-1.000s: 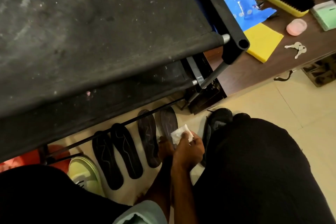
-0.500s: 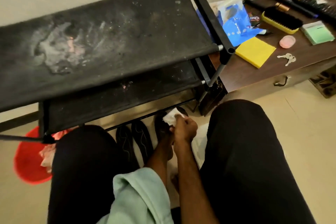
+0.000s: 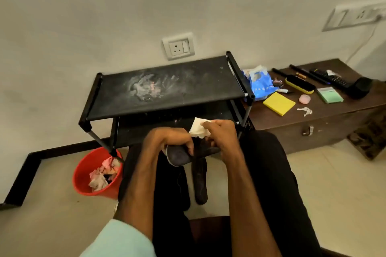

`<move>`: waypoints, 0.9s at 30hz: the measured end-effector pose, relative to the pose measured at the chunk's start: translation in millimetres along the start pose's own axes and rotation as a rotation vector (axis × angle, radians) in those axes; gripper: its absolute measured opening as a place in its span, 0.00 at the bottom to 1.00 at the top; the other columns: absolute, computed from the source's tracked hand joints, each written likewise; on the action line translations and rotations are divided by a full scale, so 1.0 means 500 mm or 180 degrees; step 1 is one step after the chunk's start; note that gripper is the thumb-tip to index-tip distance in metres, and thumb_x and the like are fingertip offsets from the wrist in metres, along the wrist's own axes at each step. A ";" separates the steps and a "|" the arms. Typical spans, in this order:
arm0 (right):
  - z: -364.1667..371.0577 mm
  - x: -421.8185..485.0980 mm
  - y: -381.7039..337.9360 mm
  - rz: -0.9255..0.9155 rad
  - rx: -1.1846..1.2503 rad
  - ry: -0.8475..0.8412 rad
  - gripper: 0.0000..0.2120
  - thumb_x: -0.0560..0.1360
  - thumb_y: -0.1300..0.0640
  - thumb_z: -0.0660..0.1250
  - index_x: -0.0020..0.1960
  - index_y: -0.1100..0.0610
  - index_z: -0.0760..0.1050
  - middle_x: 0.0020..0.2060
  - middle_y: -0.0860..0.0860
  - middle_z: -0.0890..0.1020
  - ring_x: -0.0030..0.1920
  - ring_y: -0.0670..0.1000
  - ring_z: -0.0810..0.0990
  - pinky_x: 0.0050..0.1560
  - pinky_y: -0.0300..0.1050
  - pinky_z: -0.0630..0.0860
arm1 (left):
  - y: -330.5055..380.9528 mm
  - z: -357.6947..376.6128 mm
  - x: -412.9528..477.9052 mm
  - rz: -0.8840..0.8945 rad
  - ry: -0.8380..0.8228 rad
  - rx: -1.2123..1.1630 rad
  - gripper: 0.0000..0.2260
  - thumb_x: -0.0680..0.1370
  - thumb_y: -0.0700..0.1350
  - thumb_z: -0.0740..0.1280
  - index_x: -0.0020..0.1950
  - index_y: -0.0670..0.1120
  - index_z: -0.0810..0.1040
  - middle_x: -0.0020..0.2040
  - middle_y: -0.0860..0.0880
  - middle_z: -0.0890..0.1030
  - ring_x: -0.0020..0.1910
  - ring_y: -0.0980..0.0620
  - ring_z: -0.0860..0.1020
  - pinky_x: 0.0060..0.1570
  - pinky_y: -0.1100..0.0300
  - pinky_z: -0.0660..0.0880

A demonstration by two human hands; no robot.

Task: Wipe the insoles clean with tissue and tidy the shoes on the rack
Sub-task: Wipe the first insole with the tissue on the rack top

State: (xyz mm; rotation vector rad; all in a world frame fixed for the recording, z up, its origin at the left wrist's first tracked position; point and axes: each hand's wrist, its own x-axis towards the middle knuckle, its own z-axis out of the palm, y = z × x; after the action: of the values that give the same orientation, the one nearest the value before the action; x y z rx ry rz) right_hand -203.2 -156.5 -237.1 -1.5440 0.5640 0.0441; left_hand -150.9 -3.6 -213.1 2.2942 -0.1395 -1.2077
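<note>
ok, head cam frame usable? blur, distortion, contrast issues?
Head view: slight motion blur on the left hand, right hand and tissue; wide-angle bending tilts the wall socket; light dim and even, no glare; the dark insole barely stands out from the black trousers.

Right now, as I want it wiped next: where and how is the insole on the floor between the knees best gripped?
Probably its near end, from above, pinched across its width. The floor insole lies flat, lengthwise away from the person, and its far end is hidden behind the held insole in the left hand, so only the near end is free.
</note>
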 end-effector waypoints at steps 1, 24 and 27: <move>-0.006 -0.016 -0.023 -0.0178 -0.0034 -0.0048 0.06 0.73 0.58 0.72 0.37 0.57 0.83 0.30 0.55 0.83 0.30 0.53 0.80 0.30 0.44 0.72 | 0.006 -0.014 -0.043 0.0143 0.0100 -0.0049 0.11 0.68 0.41 0.76 0.50 0.41 0.85 0.44 0.45 0.85 0.43 0.49 0.82 0.47 0.56 0.78; 0.024 0.344 -0.296 -0.1487 -0.0210 -0.0550 0.06 0.76 0.57 0.74 0.52 0.55 0.83 0.41 0.46 0.88 0.43 0.46 0.87 0.40 0.35 0.80 | 0.095 -0.256 0.116 0.1742 0.0839 -0.1902 0.15 0.79 0.51 0.72 0.64 0.50 0.78 0.57 0.52 0.85 0.56 0.57 0.83 0.58 0.56 0.81; 0.011 0.421 -0.301 -0.1604 -0.0974 -0.0846 0.13 0.75 0.53 0.75 0.57 0.57 0.83 0.46 0.51 0.88 0.47 0.49 0.87 0.47 0.42 0.83 | 0.121 -0.309 0.159 0.1802 0.1266 -0.2457 0.17 0.81 0.56 0.66 0.65 0.47 0.78 0.53 0.50 0.86 0.54 0.54 0.84 0.58 0.51 0.81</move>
State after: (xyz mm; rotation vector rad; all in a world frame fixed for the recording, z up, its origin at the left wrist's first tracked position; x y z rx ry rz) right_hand 38.5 -226.3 -175.5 -1.9035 -0.0559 -0.0519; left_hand 27.6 -17.7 -170.7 1.5970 -0.1319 -0.3901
